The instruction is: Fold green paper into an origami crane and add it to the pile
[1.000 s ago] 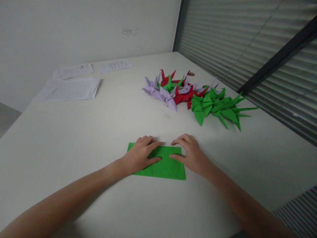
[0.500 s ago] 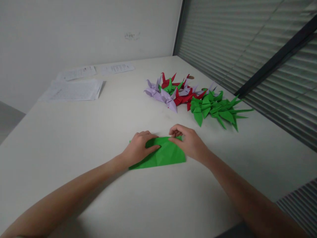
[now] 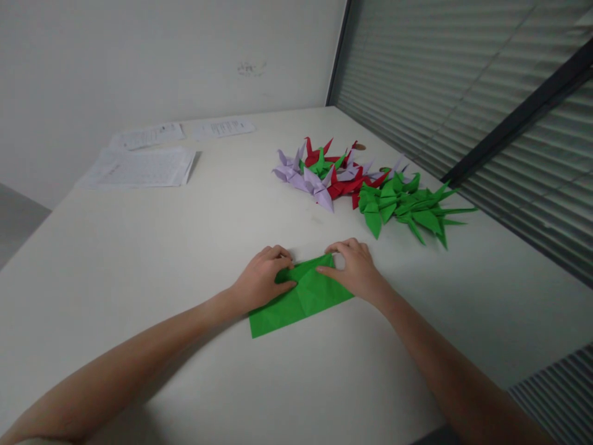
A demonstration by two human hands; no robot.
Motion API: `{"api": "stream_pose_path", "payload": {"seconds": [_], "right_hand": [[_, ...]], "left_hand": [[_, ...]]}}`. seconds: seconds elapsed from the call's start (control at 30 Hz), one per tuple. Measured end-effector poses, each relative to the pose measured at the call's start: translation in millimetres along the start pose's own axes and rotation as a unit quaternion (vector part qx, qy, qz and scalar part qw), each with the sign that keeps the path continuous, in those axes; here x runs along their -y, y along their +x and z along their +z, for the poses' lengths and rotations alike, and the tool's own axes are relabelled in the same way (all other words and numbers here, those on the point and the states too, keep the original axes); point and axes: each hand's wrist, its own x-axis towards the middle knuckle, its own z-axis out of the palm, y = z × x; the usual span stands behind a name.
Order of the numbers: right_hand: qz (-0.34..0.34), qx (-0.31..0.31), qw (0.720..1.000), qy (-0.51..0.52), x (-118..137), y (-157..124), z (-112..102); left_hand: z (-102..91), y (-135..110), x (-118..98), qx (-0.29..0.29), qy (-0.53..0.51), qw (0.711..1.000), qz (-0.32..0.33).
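Observation:
A folded sheet of green paper (image 3: 296, 303) lies on the white table (image 3: 139, 259) in front of me, turned at a slant. My left hand (image 3: 262, 281) rests on its left part, fingers curled and pressing the upper edge. On the paper's upper right corner sits my right hand (image 3: 354, 269), its fingers bent and pinching the edge there. Both hands hold the same sheet.
A pile of folded paper cranes lies beyond the hands: lilac ones (image 3: 303, 176), red ones (image 3: 340, 182) and green ones (image 3: 407, 204). Printed white sheets (image 3: 139, 167) lie at the far left. Slatted blinds (image 3: 463, 93) run along the table's right side.
The green paper has turned counter-clockwise, its left corner now nearer me. My fingers went from lying flat on it to curling at its upper edge. The view has shifted slightly.

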Motion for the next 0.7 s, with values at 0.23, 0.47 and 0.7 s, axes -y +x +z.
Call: {"api": "stream_pose_path", "payload": {"seconds": [0.23, 0.47, 0.7], "right_hand": [[0.015, 0.051, 0.967, 0.248, 12, 2, -2], [0.048, 0.044, 0.872, 0.485, 28, 0, -9], [0.087, 0.008, 0.868, 0.488, 30, 1, -15]], "left_hand": [[-2.0, 0, -4, 0.000, -0.002, 1.000, -0.025], [-9.0, 4, -12, -0.006, -0.199, 0.972, -0.127], [-11.6, 5, -17, -0.018, -0.295, 0.946, -0.134]]}}
